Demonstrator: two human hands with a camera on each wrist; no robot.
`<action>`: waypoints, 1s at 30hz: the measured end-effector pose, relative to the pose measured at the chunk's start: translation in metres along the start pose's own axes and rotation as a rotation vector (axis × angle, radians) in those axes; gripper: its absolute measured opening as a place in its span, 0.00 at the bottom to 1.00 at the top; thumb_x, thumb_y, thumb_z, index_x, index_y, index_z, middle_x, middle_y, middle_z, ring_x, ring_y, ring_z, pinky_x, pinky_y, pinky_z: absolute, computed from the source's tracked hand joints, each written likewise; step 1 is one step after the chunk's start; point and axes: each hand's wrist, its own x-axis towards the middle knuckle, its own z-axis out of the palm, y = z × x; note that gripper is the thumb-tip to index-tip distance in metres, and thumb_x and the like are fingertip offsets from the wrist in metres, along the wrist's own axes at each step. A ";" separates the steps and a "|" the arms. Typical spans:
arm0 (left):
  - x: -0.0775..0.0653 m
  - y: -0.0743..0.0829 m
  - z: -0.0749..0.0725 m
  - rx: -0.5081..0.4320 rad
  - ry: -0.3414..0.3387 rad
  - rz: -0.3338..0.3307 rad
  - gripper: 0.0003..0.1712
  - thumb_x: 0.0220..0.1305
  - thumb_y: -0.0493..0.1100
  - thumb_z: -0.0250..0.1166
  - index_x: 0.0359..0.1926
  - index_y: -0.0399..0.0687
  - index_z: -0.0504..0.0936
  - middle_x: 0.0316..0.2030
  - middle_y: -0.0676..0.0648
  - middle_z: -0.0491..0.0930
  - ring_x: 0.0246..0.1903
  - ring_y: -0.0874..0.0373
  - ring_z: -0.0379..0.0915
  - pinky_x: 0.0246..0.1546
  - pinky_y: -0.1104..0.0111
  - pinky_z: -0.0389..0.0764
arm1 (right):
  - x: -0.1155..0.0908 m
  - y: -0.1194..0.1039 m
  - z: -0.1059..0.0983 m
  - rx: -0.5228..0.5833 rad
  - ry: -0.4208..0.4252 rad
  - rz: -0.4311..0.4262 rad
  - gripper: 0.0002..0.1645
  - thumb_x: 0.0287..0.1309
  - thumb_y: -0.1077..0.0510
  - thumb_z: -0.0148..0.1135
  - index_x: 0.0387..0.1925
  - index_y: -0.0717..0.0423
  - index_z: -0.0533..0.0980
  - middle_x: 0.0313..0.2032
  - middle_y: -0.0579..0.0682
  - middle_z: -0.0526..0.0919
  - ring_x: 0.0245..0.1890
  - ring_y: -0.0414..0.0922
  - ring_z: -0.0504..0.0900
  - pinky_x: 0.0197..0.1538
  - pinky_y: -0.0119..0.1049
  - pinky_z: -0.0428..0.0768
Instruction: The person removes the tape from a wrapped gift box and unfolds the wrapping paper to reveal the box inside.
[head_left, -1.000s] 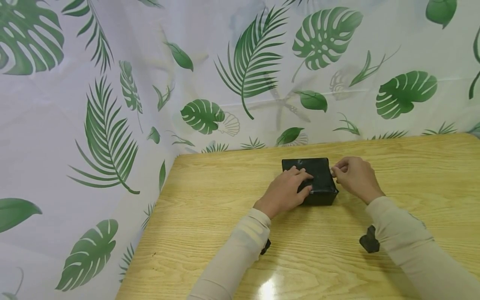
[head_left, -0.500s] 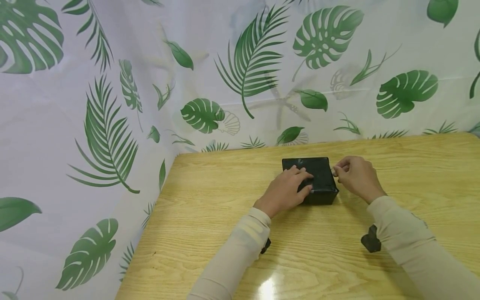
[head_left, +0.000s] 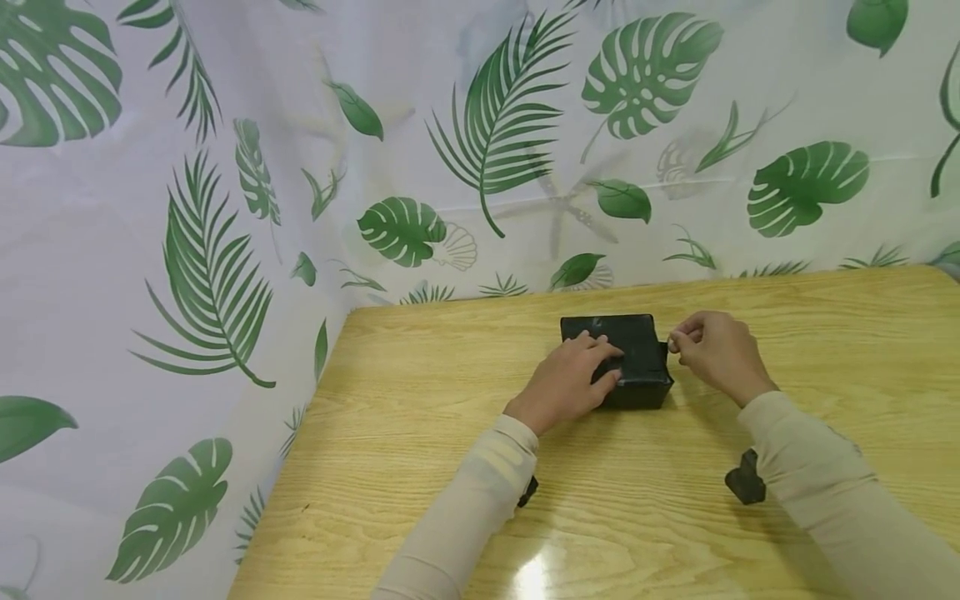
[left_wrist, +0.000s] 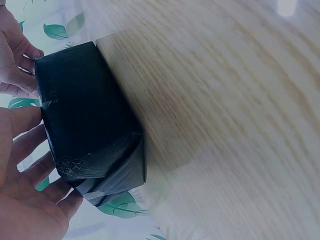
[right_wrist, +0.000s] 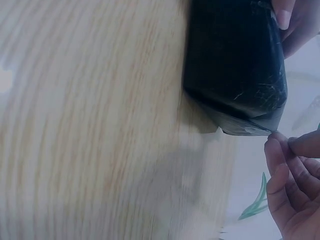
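A box wrapped in glossy black plastic [head_left: 641, 360] sits on the wooden table, towards its back. My left hand [head_left: 564, 382] rests on the top, fingers spread and loosely bent. In the left wrist view those fingers [left_wrist: 31, 146] lie along the box's upper edge. At the right end, my right hand [head_left: 722, 354] pinches a small black flap of the wrapping [head_left: 663, 345] between thumb and fingertips. The right wrist view shows the folded end [right_wrist: 240, 124] of the box, with the pinched corner partly hidden by the fingers [right_wrist: 276, 150].
The wood-grain table [head_left: 405, 433] stretches to both sides of the box. Behind and at the left hangs a white leaf-print cloth [head_left: 517, 258]. Black wrist-worn pieces show under the right sleeve [head_left: 746, 479] and the left sleeve [head_left: 487, 475].
My right hand has shifted slightly to the right, away from the box's end, and a small black flap now shows between box and fingers. The left hand stays on top.
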 end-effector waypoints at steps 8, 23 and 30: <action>-0.001 0.000 -0.002 -0.005 -0.014 -0.011 0.24 0.79 0.53 0.53 0.70 0.56 0.75 0.73 0.47 0.66 0.75 0.52 0.54 0.74 0.62 0.56 | 0.000 0.003 -0.002 -0.008 -0.012 0.019 0.14 0.68 0.60 0.58 0.42 0.70 0.81 0.36 0.64 0.87 0.29 0.49 0.86 0.28 0.41 0.81; -0.002 0.000 -0.001 0.002 -0.013 -0.004 0.24 0.79 0.54 0.53 0.70 0.56 0.75 0.73 0.48 0.66 0.75 0.52 0.54 0.75 0.63 0.55 | -0.005 0.017 -0.010 0.001 -0.040 0.029 0.18 0.73 0.59 0.53 0.43 0.73 0.80 0.36 0.63 0.88 0.31 0.54 0.87 0.30 0.41 0.82; -0.002 0.000 -0.002 0.002 -0.004 0.004 0.24 0.79 0.53 0.53 0.70 0.55 0.75 0.72 0.47 0.66 0.75 0.51 0.54 0.75 0.63 0.55 | -0.006 0.030 -0.014 0.005 -0.046 0.044 0.19 0.73 0.59 0.54 0.44 0.75 0.80 0.36 0.63 0.88 0.31 0.55 0.88 0.28 0.39 0.82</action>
